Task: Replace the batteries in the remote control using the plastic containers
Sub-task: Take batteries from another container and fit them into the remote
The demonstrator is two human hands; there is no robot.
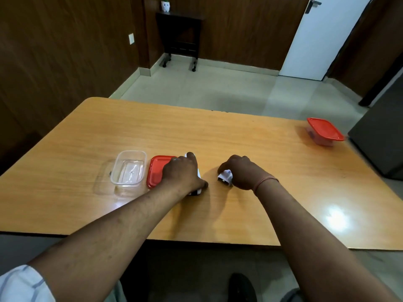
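A: Where are the hands?
B: Mid-frame, both arms stretched forward. The left hand (182, 173) lies palm-down, closed over the white remote control (194, 192) on the counter (250, 140). The right hand (241, 172) curls its fingers around a small white piece (225, 177).
A: And the containers?
B: An open clear container (128, 168) and a red lid (156, 171) sit left of the hands; a lidded container (323, 131) sits at right, well apart

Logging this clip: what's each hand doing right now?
Left hand: closed over the white remote control on the table.
Right hand: grip closed on a small white piece.
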